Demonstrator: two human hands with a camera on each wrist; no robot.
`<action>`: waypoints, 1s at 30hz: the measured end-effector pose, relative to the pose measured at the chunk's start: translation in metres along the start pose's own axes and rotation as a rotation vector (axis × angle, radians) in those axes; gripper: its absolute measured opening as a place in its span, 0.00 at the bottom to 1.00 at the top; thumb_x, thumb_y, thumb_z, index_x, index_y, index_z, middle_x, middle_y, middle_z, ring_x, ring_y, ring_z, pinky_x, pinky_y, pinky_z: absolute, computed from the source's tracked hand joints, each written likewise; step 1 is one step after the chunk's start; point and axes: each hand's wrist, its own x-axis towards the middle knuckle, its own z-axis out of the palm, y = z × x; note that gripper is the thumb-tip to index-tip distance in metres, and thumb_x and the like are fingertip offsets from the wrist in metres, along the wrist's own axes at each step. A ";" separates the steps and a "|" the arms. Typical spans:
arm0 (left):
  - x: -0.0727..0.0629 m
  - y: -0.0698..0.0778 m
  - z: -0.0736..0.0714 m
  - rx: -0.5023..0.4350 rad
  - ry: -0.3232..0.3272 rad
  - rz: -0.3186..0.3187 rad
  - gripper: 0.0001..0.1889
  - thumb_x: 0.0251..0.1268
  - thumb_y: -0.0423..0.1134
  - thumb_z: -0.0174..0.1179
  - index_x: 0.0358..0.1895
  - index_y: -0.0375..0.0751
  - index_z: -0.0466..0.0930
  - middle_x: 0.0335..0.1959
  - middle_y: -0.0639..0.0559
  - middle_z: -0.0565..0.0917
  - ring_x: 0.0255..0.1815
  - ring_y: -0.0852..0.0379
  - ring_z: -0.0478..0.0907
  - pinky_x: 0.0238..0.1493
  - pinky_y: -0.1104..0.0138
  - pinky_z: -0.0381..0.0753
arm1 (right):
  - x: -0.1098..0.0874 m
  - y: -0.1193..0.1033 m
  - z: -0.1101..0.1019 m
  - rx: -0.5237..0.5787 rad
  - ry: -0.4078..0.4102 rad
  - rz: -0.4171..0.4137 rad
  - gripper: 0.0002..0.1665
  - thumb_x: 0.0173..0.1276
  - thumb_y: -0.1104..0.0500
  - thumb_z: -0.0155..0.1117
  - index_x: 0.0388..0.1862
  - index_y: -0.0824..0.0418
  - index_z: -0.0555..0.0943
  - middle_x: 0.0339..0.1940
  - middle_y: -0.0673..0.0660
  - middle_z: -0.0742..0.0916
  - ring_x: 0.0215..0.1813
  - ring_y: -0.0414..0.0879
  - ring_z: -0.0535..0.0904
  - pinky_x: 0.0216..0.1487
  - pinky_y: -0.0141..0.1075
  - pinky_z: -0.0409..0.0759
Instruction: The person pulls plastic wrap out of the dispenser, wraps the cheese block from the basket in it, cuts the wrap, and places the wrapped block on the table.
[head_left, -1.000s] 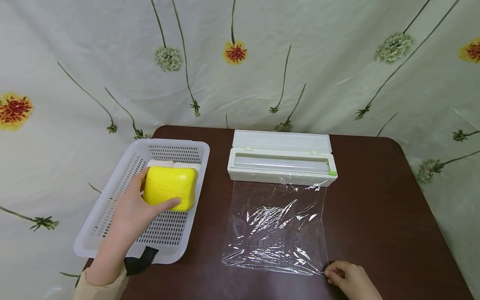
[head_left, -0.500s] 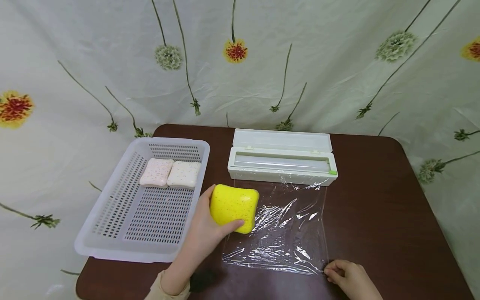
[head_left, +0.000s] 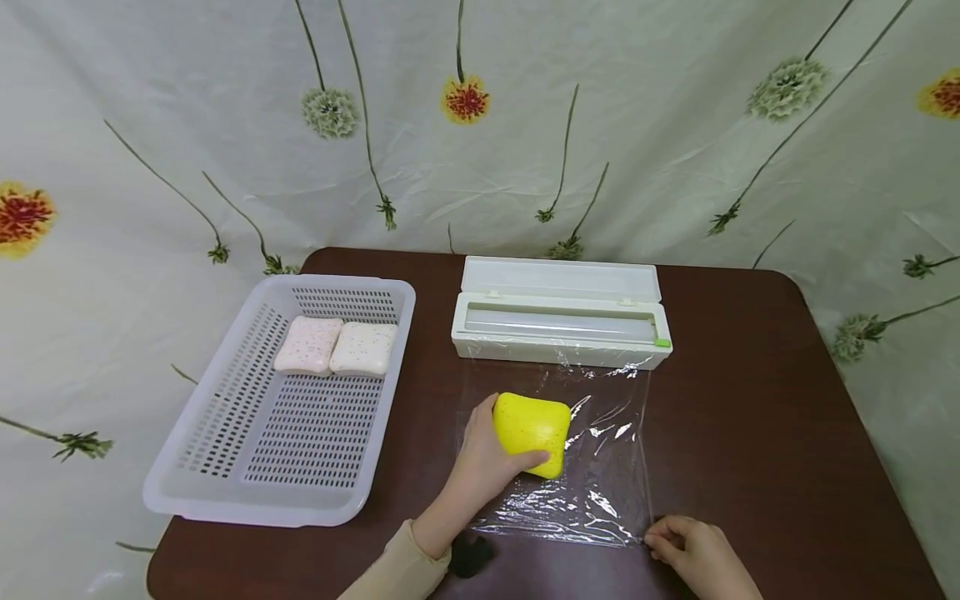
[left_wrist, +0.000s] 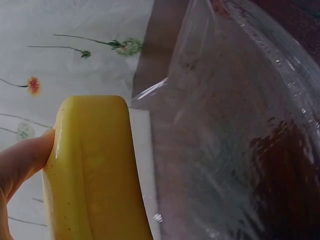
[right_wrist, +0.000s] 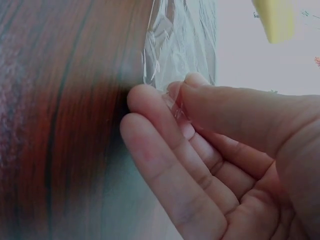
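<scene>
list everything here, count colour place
Wood-grain table: 1, dark brown, centre
Rectangular perforated plastic basket: 1, white, table's left
Speckled rounded blocks: 2, pink, white, in basket
Long lidded plastic box: 1, white, table's back
Cylindrical roll: 1, pale, inside box
Clear plastic film: 1, transparent, over table
Speckled yellow rounded block: 1, yellow, over film
Floral cloth: 1, pale, behind table
Dark object, unclear: 1, black, beside sleeve
Sleeve: 1, beige, left arm
Left hand: 1, gripping yellow block
Right hand: 1, pinching film's corner
</scene>
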 end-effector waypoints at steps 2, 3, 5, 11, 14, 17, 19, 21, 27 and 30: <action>0.003 -0.002 0.008 0.006 0.007 -0.014 0.54 0.39 0.43 0.79 0.71 0.32 0.56 0.60 0.38 0.70 0.54 0.44 0.69 0.50 0.52 0.76 | 0.000 0.000 0.000 -0.002 0.001 0.000 0.04 0.63 0.60 0.69 0.29 0.55 0.83 0.22 0.41 0.85 0.27 0.26 0.75 0.27 0.26 0.74; 0.004 -0.003 0.012 0.008 0.012 -0.024 0.54 0.39 0.43 0.79 0.71 0.32 0.57 0.60 0.38 0.70 0.55 0.44 0.69 0.51 0.51 0.76 | 0.000 0.000 0.000 -0.004 -0.001 0.001 0.04 0.63 0.60 0.69 0.29 0.55 0.83 0.22 0.41 0.85 0.27 0.26 0.75 0.27 0.26 0.74; 0.006 -0.005 0.021 0.014 0.020 -0.038 0.54 0.38 0.43 0.80 0.70 0.32 0.57 0.60 0.37 0.69 0.57 0.42 0.68 0.53 0.49 0.75 | 0.001 0.000 0.000 -0.012 -0.003 -0.005 0.04 0.63 0.60 0.69 0.29 0.56 0.83 0.22 0.42 0.85 0.26 0.26 0.75 0.27 0.26 0.74; 0.009 -0.008 0.038 0.053 0.067 -0.033 0.55 0.33 0.43 0.82 0.67 0.31 0.58 0.56 0.37 0.69 0.57 0.41 0.67 0.57 0.47 0.72 | 0.003 0.001 0.000 -0.023 -0.006 0.000 0.04 0.63 0.59 0.69 0.29 0.56 0.84 0.22 0.42 0.85 0.26 0.27 0.75 0.27 0.27 0.73; 0.009 -0.010 0.042 0.066 0.082 -0.034 0.55 0.32 0.43 0.83 0.66 0.32 0.58 0.54 0.39 0.69 0.55 0.43 0.66 0.55 0.49 0.72 | 0.002 0.001 0.000 -0.016 -0.009 0.002 0.04 0.63 0.60 0.69 0.29 0.55 0.83 0.22 0.42 0.85 0.26 0.26 0.75 0.28 0.27 0.73; 0.010 -0.011 0.046 0.078 0.089 -0.042 0.55 0.31 0.44 0.83 0.66 0.33 0.58 0.53 0.40 0.68 0.54 0.44 0.66 0.52 0.50 0.73 | 0.002 0.000 0.000 -0.015 -0.002 -0.005 0.04 0.63 0.60 0.69 0.28 0.55 0.83 0.22 0.41 0.84 0.26 0.26 0.75 0.28 0.27 0.74; 0.010 -0.013 0.049 0.086 0.090 -0.052 0.55 0.32 0.45 0.83 0.66 0.33 0.58 0.53 0.40 0.68 0.53 0.45 0.66 0.50 0.51 0.74 | 0.002 0.000 0.000 -0.015 0.004 -0.005 0.04 0.63 0.61 0.69 0.28 0.54 0.83 0.21 0.40 0.84 0.26 0.26 0.75 0.29 0.27 0.74; 0.009 -0.014 0.051 0.096 0.091 -0.058 0.55 0.31 0.45 0.83 0.65 0.33 0.57 0.52 0.41 0.68 0.52 0.46 0.66 0.48 0.53 0.75 | 0.002 -0.001 0.000 -0.018 0.007 0.002 0.05 0.62 0.60 0.69 0.28 0.54 0.83 0.21 0.40 0.84 0.26 0.26 0.75 0.29 0.27 0.74; 0.005 -0.013 0.055 0.126 0.103 -0.047 0.56 0.30 0.47 0.84 0.64 0.33 0.57 0.51 0.40 0.67 0.51 0.45 0.66 0.48 0.53 0.77 | 0.003 -0.002 0.001 -0.013 0.002 0.032 0.05 0.62 0.60 0.69 0.28 0.55 0.83 0.21 0.41 0.84 0.26 0.26 0.74 0.29 0.26 0.73; 0.005 -0.013 0.057 0.130 0.098 -0.058 0.57 0.30 0.47 0.84 0.66 0.33 0.56 0.53 0.39 0.66 0.52 0.45 0.65 0.49 0.53 0.77 | 0.003 -0.002 0.001 -0.011 0.008 0.027 0.05 0.62 0.60 0.70 0.27 0.55 0.83 0.21 0.41 0.83 0.26 0.26 0.74 0.28 0.27 0.73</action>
